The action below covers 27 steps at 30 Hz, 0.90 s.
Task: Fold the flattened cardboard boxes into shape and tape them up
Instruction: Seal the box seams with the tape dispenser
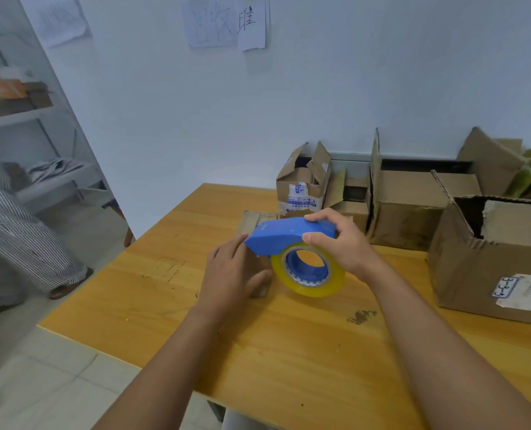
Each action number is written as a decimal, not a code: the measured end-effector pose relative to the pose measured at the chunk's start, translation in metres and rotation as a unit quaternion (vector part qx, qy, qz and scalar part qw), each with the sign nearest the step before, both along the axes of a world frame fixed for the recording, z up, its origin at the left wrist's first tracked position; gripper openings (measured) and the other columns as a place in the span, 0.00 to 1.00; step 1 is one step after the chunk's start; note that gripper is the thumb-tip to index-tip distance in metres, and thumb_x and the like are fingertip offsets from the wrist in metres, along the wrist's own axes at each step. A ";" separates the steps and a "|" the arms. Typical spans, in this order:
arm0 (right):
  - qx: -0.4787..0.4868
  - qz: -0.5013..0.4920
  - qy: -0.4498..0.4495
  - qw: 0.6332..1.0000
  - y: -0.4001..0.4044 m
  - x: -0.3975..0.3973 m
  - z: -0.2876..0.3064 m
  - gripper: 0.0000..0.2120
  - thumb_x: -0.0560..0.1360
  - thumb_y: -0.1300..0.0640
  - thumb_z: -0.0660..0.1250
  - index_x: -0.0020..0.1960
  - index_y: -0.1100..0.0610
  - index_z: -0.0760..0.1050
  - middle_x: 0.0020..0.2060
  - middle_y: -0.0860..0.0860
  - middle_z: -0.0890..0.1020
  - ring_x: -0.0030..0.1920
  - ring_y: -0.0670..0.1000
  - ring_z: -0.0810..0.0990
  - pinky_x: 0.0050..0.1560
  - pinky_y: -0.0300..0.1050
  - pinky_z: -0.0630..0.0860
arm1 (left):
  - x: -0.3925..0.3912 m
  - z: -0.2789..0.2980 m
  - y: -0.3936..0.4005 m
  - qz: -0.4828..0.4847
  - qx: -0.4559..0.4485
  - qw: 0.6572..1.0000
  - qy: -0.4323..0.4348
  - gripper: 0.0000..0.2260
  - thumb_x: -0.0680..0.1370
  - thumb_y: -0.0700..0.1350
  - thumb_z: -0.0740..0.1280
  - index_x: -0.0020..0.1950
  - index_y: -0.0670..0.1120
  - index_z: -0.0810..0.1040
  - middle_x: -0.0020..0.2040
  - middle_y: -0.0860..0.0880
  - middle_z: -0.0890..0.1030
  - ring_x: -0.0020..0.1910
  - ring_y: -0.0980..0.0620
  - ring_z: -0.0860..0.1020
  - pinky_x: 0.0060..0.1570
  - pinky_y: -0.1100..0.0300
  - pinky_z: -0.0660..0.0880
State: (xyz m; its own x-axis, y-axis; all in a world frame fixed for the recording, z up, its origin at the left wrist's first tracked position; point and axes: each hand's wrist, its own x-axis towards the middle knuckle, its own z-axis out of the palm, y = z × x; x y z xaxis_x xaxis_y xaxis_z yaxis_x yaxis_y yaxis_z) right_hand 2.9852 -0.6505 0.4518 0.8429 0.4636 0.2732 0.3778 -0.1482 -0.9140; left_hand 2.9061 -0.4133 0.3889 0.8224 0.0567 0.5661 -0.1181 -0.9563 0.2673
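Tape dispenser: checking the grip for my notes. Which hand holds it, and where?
The right hand grips the tape dispenser by its blue top cover, thumb beside the roll.

A blue tape dispenser (289,235) is loaded with a yellowish clear roll (309,274). The tabletop (289,352) is honey-orange woodgrain. Brown cardboard boxes (413,209) are seen far right; striped grey-white clothing (19,234) at left.

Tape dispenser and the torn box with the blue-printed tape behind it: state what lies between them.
In the head view, only part of a flat cardboard piece shows between the tape dispenser and the torn box.
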 end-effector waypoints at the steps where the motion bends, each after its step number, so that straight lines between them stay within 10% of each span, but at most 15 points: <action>1: 0.000 -0.002 0.003 1.000 0.001 0.000 0.000 0.13 0.69 0.45 0.74 0.52 0.41 0.78 0.51 0.44 0.79 0.41 0.38 0.81 0.39 0.30 0.74 | 0.000 -0.002 -0.001 0.003 0.000 1.000 -0.010 0.32 0.74 0.58 0.73 0.74 0.50 0.69 0.70 0.51 0.73 0.66 0.51 0.69 0.68 0.54 0.60; 13: -0.100 0.030 -0.024 0.994 -0.040 0.011 0.010 0.21 0.65 0.37 0.73 0.57 0.34 0.76 0.56 0.40 0.77 0.49 0.38 0.79 0.48 0.39 0.74 | 0.003 -0.001 0.003 0.049 0.039 0.998 -0.024 0.17 0.75 0.51 0.74 0.62 0.50 0.79 0.64 0.52 0.80 0.63 0.51 0.76 0.59 0.54 0.67; 27: -0.248 0.062 -0.063 0.965 -0.022 0.023 0.028 0.19 0.64 0.33 0.71 0.53 0.35 0.79 0.54 0.38 0.78 0.50 0.43 0.78 0.47 0.43 0.75 | -0.006 0.010 -0.001 0.027 0.069 0.995 0.071 0.28 0.73 0.45 0.71 0.72 0.54 0.72 0.70 0.50 0.72 0.68 0.49 0.72 0.64 0.51 0.64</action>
